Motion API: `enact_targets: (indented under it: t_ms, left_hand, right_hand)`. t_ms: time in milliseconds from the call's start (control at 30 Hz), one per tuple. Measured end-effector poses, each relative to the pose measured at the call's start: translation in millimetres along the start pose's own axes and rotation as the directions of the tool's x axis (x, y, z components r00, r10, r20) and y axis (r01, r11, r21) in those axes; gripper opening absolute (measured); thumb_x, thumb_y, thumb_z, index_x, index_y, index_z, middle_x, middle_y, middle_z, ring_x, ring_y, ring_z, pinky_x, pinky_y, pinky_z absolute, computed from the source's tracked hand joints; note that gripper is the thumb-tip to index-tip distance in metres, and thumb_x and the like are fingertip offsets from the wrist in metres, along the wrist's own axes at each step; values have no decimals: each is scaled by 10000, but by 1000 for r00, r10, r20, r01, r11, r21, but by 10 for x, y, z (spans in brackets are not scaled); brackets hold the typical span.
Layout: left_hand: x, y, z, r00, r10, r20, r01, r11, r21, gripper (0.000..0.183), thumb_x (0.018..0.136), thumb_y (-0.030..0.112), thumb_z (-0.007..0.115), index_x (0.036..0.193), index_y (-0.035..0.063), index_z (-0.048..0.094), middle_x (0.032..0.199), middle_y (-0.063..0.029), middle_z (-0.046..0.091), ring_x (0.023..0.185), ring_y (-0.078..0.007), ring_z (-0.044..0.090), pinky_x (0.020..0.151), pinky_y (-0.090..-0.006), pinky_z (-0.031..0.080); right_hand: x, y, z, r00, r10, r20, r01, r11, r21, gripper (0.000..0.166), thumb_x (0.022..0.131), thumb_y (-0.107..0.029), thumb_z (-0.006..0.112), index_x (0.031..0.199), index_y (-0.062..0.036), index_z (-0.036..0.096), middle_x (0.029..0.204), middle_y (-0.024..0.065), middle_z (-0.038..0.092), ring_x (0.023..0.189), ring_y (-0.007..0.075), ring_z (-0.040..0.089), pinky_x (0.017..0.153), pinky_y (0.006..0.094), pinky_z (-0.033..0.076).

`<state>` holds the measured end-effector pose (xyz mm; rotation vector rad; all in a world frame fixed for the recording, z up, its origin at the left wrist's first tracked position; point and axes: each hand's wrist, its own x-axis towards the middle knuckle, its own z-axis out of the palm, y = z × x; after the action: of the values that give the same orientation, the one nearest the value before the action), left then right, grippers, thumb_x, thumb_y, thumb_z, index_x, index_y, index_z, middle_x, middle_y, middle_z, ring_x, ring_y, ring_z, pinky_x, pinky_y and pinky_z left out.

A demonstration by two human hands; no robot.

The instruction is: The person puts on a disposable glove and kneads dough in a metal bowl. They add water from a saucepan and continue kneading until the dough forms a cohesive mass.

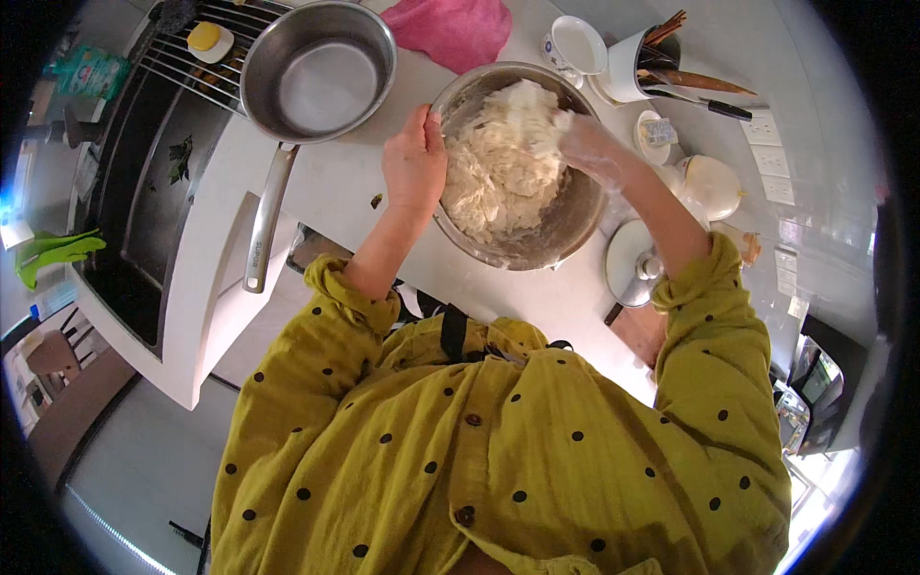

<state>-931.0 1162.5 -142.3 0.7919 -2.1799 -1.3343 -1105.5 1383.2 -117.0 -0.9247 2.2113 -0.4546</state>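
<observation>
A round metal mixing bowl (575,215) stands on the white counter before me, with a mass of shaggy, floury dough (496,165) inside. My left hand (417,159) grips the bowl's left rim, thumb along the edge. Over the right side of the bowl, my right hand (591,147) is at the dough, dusted with flour. Motion blur hides its fingers, so I cannot tell whether they close on the dough.
A steel saucepan (330,79) sits left of the bowl, its handle jutting over the counter edge beside the dark sink (154,194). Behind lie a pink cloth (456,25), a white cup (575,47) and a utensil holder (624,68). A pot lid (627,262) rests at right.
</observation>
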Motion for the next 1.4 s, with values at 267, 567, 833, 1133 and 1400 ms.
enact_targets:
  t_ms: [267,567,833,1133,1400]
  left_hand:
    - [-24,-49,34,997,58,-47,-57,998,19,174,941,199,508,954,67,621,701,-196,614,664,-416,590,585,-479,452]
    - [-11,-27,33,998,58,-14,-58,998,1,179,948,195,499,966,57,611,715,-204,615,669,-419,589,594,-484,449]
    - [-26,36,-28,998,4,68,-8,998,55,234,951,184,500,1023,-6,615,799,-231,612,706,-398,586,659,-416,463]
    - [-16,-34,17,994,111,-17,-110,994,23,221,951,202,501,1010,18,609,756,-241,617,705,-441,584,626,-472,449]
    - [-1,10,6,995,98,-3,-98,994,58,224,949,199,510,1019,8,602,786,-252,613,719,-442,580,635,-462,449]
  right_hand:
    - [-972,137,259,990,30,140,1,976,-217,267,852,-203,624,1053,-28,596,1001,129,630,873,278,605,784,382,490]
    - [-1334,-361,279,921,-387,-43,351,872,-343,434,760,-285,714,1125,-71,617,972,153,656,914,346,611,807,420,481]
    - [-1019,-878,967,984,110,140,-61,947,-315,160,771,-182,626,876,-63,651,755,138,648,663,296,633,584,406,514]
    - [-166,-757,882,872,-125,-472,167,985,47,327,809,-42,579,1132,13,590,947,175,668,815,302,651,791,386,535]
    - [-782,-106,191,945,-126,-302,33,955,-296,516,728,-105,685,1218,-36,538,902,103,594,845,252,592,783,358,505]
